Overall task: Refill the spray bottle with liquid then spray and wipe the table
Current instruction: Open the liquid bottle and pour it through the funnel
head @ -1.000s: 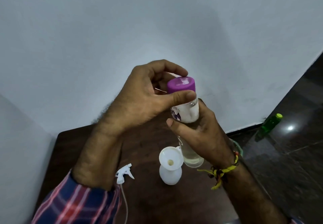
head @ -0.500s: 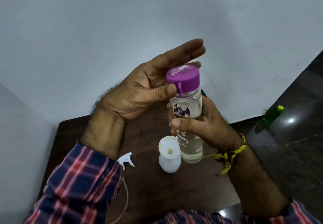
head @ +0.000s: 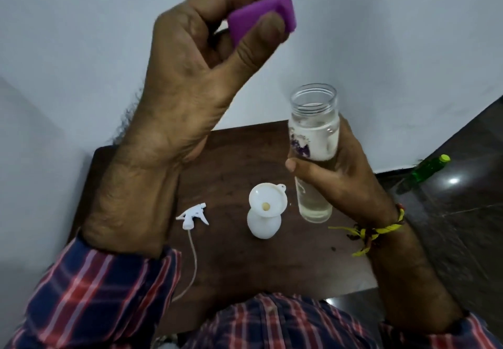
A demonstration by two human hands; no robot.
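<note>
Left grip holds purple cap; right grip holds open liquid-filled bottle.

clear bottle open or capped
Open: the clear bottle has a bare mouth, and the left hand holds the purple cap away from it.

funnel in spray bottle on table | trigger head left | held bottle right
</note>
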